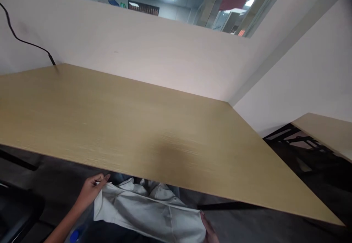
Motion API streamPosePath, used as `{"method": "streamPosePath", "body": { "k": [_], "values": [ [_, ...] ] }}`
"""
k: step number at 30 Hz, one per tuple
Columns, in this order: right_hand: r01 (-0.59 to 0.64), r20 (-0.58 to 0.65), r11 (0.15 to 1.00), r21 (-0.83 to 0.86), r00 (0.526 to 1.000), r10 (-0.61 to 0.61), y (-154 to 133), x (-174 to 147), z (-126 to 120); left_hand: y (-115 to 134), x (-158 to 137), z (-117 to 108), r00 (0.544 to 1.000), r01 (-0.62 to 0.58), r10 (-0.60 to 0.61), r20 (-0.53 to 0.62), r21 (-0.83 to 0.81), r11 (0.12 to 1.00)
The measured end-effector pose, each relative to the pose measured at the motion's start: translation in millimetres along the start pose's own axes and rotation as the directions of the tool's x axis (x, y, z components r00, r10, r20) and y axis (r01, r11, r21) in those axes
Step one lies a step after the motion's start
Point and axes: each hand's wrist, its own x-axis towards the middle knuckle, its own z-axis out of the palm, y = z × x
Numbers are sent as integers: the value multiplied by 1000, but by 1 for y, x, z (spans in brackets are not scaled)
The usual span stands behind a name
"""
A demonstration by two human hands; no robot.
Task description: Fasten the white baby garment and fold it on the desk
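A white piece of cloth [148,211], perhaps a garment, is stretched between my two hands below the table's front edge. My left hand [95,188] pinches its upper left corner between thumb and fingers. At the cloth's right end my right hand [209,230] grips the edge, its fingers partly hidden behind the fabric and cut off by the frame. Behind the taut upper edge, more of the cloth lies in crumpled folds. What kind of garment it is, I cannot make out.
A light wooden table [123,118] spans the view against a white wall [154,55]. A black cable [30,44] hangs at the left. A second table [327,133] stands at the right. A dark chair [19,210] and a blue cap [74,236] show low at the left.
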Motion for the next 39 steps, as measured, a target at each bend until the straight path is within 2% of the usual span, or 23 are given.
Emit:
{"method": "streamPosePath", "body": {
  "k": [3, 5, 7, 10, 12, 16, 20, 22, 27, 31, 35, 39],
  "values": [
    [-92, -67, 994, 67, 993, 97, 14, -12, -1, -2, -4, -5, 982, -109, 89, 165, 116, 987],
    [-87, -52, 994, 67, 995, 90, 11, -14, 8, -4, -4, -6, 950, -202, 148, 273, 181, 963],
    [-4, 49, 1000, 18, 999, 3, 0, -14, 22, -6, -3, -8, 919, -249, 162, 359, 212, 945],
    [105, 220, 994, -22, 971, -97, -17, -10, 41, -7, -1, -11, 888, -226, 110, 447, 214, 950],
    [102, 245, 994, -45, 965, -88, -21, -7, 49, -10, -1, -10, 885, -203, 90, 457, 207, 957],
    [79, 145, 995, -66, 987, -69, -17, -3, 57, -22, -1, -2, 907, -171, 79, 413, 192, 966],
    [7, 210, 999, -51, 978, 4, -23, 0, 57, -30, 3, 6, 916, -136, 49, 397, 195, 971],
    [17, 178, 998, -68, 984, -4, -30, 0, 54, -26, 6, 8, 912, -105, 13, 410, 203, 974],
    [123, 66, 992, -21, 990, -121, -39, -4, 44, -12, 8, 11, 932, -101, 6, 363, 245, 964],
    [178, -38, 983, -39, 983, -180, -44, -6, 32, -16, 11, 10, 949, -107, 2, 316, 314, 943],
    [267, -195, 961, -73, 941, -276, -63, -6, 16, -16, 14, 6, 915, -140, -16, 404, 353, 925],
    [288, -299, 949, -125, 901, -313, -88, -8, -2, 6, 12, -4, 871, -162, -57, 489, 394, 905]
  ]
}}
